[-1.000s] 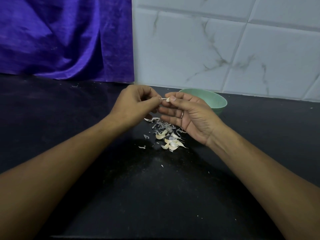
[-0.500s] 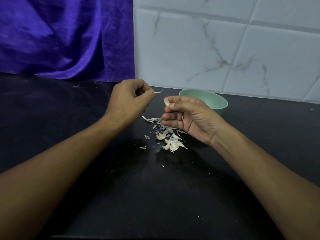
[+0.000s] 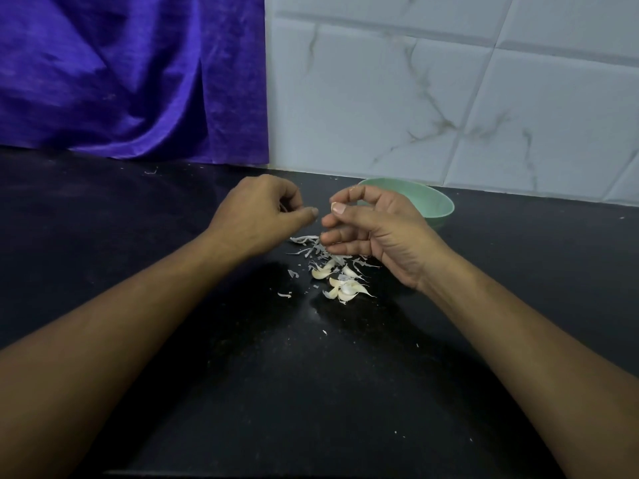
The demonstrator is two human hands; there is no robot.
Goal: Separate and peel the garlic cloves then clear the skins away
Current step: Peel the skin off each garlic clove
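My left hand [image 3: 262,216] hovers above the black counter with its fingers curled in; a thin pale sliver of garlic skin [image 3: 283,206] shows between them. My right hand [image 3: 377,226] is just to its right, fingers curled, thumb and fingertips pinching a small garlic clove [image 3: 332,203] that is mostly hidden. The two hands are a few centimetres apart. Below them lie several garlic cloves [image 3: 345,286] in a small heap. Torn grey-white skins [image 3: 309,242] are scattered just behind the cloves.
A pale green bowl [image 3: 439,205] stands behind my right hand near the tiled wall [image 3: 449,98]. A purple cloth [image 3: 131,81] hangs at the back left. Tiny skin flecks [image 3: 284,294] dot the black counter [image 3: 242,392].
My left hand tore a skin strip off the clove and pulled away to the left, then dropped lower. My right hand stayed in place with the clove and curled its fingers more.
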